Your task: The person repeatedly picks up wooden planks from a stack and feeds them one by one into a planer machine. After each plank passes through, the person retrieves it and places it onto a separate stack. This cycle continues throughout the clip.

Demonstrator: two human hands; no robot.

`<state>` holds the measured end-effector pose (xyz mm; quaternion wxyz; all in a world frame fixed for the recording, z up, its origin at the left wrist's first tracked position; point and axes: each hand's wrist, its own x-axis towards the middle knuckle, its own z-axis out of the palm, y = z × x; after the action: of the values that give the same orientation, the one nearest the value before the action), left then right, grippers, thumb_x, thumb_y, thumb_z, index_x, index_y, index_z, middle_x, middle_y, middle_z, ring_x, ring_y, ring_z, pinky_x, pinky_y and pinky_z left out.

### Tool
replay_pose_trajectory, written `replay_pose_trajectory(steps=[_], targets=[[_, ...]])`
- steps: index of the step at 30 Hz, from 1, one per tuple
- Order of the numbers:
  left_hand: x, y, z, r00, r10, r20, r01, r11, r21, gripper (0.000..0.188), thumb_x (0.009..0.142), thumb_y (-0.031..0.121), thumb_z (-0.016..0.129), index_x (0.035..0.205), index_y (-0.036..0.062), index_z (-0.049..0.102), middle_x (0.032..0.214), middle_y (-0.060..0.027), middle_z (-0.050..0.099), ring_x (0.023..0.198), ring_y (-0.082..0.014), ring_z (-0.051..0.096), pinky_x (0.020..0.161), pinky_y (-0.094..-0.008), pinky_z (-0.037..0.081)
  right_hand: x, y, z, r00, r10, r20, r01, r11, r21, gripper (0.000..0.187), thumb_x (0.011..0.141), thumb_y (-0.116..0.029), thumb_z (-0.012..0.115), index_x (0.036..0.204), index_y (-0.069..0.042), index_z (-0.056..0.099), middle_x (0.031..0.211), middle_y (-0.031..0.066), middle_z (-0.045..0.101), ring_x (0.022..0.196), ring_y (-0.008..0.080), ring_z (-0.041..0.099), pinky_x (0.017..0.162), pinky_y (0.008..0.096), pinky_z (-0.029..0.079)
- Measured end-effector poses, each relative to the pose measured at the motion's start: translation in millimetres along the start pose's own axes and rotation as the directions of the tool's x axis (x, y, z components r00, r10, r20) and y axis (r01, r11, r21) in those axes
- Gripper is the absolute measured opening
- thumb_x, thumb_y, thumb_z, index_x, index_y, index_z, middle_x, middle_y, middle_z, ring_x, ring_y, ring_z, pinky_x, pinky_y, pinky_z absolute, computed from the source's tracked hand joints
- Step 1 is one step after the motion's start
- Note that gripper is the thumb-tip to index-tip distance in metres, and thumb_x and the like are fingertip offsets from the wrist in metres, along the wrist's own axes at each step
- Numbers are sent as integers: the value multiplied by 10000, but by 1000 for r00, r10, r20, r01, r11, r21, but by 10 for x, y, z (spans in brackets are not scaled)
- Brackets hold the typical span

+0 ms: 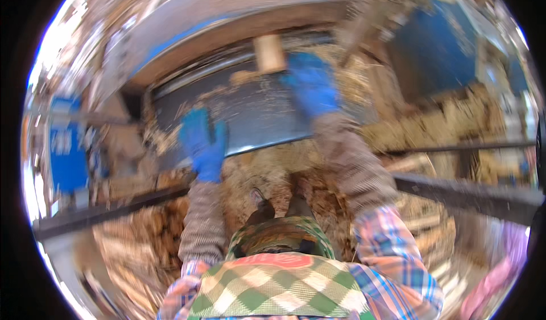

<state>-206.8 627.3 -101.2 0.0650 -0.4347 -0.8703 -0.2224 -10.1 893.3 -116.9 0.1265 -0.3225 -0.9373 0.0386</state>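
Motion blur smears the whole view — the blue-gloved right hand (311, 88) by the wooden block (268, 53) shows no clear finger outline, its grip unreadable.

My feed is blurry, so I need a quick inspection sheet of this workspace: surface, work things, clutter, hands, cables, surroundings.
Surface: dark grey belt-like bed, strewn with wood chips.
Work things: pale rectangular wooden block on the bed.
Clutter: wood scraps and shavings heaped below.
Hands: blue-gloved left hand rests open on the bed; blue-gloved right hand beside the block, grip unclear.
Cables: nothing seen.
Surroundings: dark metal rail, blue machine panel.
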Motion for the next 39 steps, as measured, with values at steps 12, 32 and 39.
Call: replay_pose_trajectory(steps=[12, 32, 39], targets=[[-888, -169, -755, 951, -167, 260, 304, 653, -693, 619, 1065, 515, 534, 1564, 151, 486, 1639, -161, 417, 1527, -336, 363, 1268, -481, 267, -1408, -738, -775, 978, 207, -36, -188, 941, 282, 440, 1065, -229, 611, 1424, 25, 598, 1536, 266, 495, 1448, 397, 450, 1183, 504, 405], [-5283, -1654, -3493, 521, -853, -40, -306, -143, -941, 791, 1086, 624, 367, 1656, 93, 230, 1680, -179, 305, 1510, -370, 383, 1258, -573, 300, -2630, -8123, -720, 96, -931, 353, -157, 336, 929, 1075, 946, -581, 700, 1671, -21, 137, 1735, 181, 168, 1581, 321, 239, 1270, 441, 270], [-4747, -1945, -3588, 679, -719, -146, -381, -175, -908, 875, 1075, 641, 369, 1686, 98, 57, 1705, -172, 248, 1565, -357, 276, 1281, -561, 241, -1891, -8382, -866, -71, -881, 468, -215, 472, 855, 1195, 871, -586, 779, 1671, -15, 99, 1698, 266, 216, 1541, 358, 318, 1258, 458, 306]])
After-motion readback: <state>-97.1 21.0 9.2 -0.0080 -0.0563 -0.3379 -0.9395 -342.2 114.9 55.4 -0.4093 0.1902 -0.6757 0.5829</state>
